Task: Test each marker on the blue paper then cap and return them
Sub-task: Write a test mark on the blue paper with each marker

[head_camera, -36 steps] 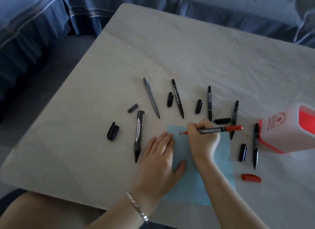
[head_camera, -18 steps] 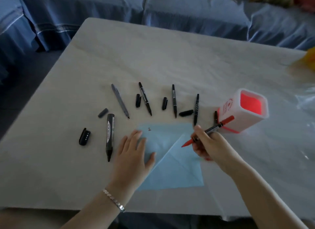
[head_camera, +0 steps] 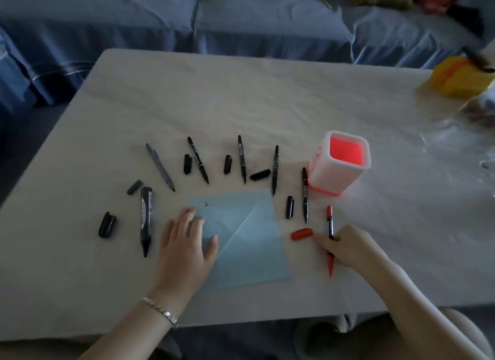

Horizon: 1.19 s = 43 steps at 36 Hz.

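Far left there's a loose black cap (head_camera: 107, 225) and a fat black marker (head_camera: 146, 220) lying uncapped, tip toward the person. Past them a fan of thinner black markers (head_camera: 197, 160) sits with their caps beside them — probably laid out that way so each is ready to grab in turn.

The left hand (head_camera: 186, 248) lies flat on the near-left corner of the blue paper (head_camera: 249, 239), fingers slightly spread and pressing down, I'd guess to keep the sheet from sliding. A tiny scribble (head_camera: 206, 204) sits near the paper's top-left; too small to read.

Right of the paper, the right hand (head_camera: 348, 245) pinches the red marker (head_camera: 330, 225), thumb and fingers closed around its barrel, tip pointing back at the person. The red cap (head_camera: 302, 233) lies on the table (head_camera: 241, 105) just beside the fingertips, so capping looks like the next bit. The hand hides the marker's middle.

Behind it stands the pen holder (head_camera: 338, 169), glowing red inside — can't tell whether anything's in it.
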### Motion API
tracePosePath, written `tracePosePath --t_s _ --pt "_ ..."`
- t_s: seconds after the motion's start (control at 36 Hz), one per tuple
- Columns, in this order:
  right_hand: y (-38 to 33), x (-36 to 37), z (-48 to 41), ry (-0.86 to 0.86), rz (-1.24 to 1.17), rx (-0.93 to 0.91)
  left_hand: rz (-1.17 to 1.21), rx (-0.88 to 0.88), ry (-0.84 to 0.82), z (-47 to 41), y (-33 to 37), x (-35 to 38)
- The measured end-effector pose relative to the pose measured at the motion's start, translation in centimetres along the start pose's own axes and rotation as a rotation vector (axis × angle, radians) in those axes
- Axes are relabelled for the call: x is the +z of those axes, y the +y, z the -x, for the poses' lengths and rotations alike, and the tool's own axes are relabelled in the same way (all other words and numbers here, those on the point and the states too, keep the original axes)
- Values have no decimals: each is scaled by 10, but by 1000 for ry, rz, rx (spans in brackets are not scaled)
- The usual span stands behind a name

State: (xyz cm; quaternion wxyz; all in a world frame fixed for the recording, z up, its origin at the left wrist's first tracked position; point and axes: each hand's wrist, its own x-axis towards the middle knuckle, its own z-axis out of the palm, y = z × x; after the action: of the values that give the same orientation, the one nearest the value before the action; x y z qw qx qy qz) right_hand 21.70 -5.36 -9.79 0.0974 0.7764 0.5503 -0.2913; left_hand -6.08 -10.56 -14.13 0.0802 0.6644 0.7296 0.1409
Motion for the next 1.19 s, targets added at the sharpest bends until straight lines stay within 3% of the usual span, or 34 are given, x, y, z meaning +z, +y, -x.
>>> tracePosePath --t_s 0.44,0.64,0.94,1.19 --pt "-1 -4 0 144 55 -23 2 -13 -5 2 0 2" --pt "-32 -21 2 397 -102 -154 -24 -22 -44 2 0 1" --pt "-63 -16 -26 262 -25 -76 -23 -15 -39 2 0 -1" --pt "-59 -29 -12 266 -381 -263 8 -9 4 2 1 0"
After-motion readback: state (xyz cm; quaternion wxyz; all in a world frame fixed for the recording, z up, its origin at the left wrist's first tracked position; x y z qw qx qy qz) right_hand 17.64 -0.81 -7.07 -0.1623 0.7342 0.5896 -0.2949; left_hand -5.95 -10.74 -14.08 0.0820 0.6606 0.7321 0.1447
